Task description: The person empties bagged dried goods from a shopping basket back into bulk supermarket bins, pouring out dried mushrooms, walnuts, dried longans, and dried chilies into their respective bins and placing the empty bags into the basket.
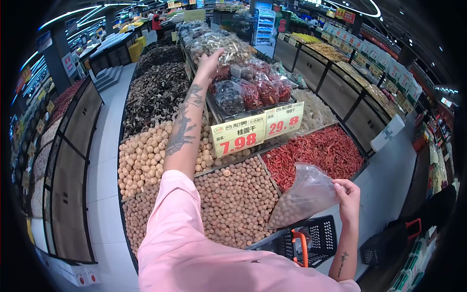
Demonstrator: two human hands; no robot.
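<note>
My left hand reaches far forward over the display, closed on a clear plastic bag of pale brown dried pieces; its contents are too small to name. Other packed bags, some with dried red chilies, lie in the raised black tray just below it. On the right, my right hand pinches the edge of a clear plastic produce bag. Round brown dried longans show in that bag's lower part. Beneath and left of it spreads a bin of loose dried longans.
Price signs front the raised tray. Loose dried chilies, larger pale round fruits and dark dried goods fill neighbouring bins. A black shopping basket with an orange handle stands below. A person in red is far off.
</note>
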